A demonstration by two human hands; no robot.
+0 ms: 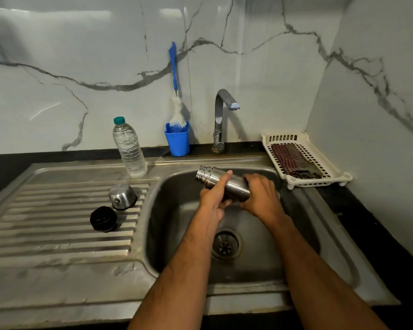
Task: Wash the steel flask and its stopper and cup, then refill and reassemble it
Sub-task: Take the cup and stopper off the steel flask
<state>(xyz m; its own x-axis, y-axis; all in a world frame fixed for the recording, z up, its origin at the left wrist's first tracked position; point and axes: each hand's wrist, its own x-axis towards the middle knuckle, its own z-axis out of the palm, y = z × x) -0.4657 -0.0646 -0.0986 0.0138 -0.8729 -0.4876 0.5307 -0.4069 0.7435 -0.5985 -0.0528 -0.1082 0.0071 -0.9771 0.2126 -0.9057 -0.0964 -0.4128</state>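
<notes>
So, on the drainboard [57, 225] at the left the black stopper [103, 218] and the steel cup [122, 196], mouth down, lie near each other, both off the flask; whether they are washed already I cannot tell. Behind them a water bottle [130, 148] stands capped and looks full, likely the refill supply. Further along, a bottle brush [175, 91] stands in a blue holder [177, 141] against the wall, apart from the hands. The tap [221, 120] shows no running water.

Over the sink [296, 234] the flask [221, 184] is held tilted, nearly on its side, its open threaded mouth toward the upper left. The left hand [212, 198] has its grip on the flask's middle, thumb underneath and forefinger laid straight along the body. The right hand [260, 196] wraps the base end, fingers curled round it.

At the far right a checked cloth [293, 160] lies in a white tray [339, 173].

My reading: disassembly is done and the flask body is being handled at the washing stage, perhaps rubbed or drained. Brushing or rinsing, any washing of stopper and cup, refilling, and screwing everything back together appear to remain.
</notes>
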